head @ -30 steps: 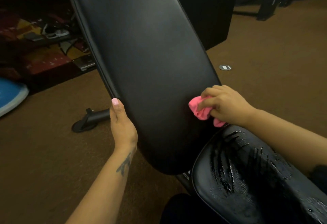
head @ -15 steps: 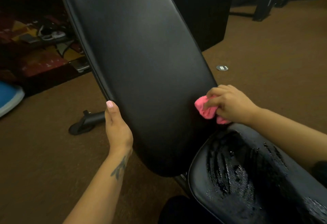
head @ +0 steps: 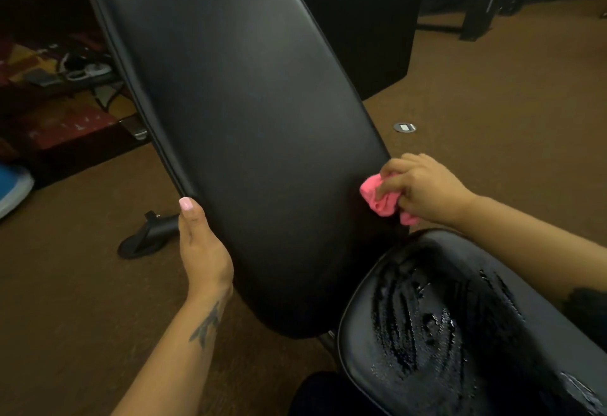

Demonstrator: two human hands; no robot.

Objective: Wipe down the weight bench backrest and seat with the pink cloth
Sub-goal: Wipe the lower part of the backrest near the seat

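Her right hand (head: 423, 187), clutching the pink cloth (head: 382, 200), has slid to the backrest's (head: 236, 113) right edge while her left hand (head: 200, 245) steadies it.

The long black padded backrest (head: 249, 126) looks like smooth vinyl or leather with a soft, low sheen and a piped seam along its edge. The black padded seat (head: 460, 333) has the same covering but shines glossy with wet streaks. The crumpled pink cloth (head: 377, 197) looks soft and matt. The brown carpet floor (head: 82, 284) is rough and dull.
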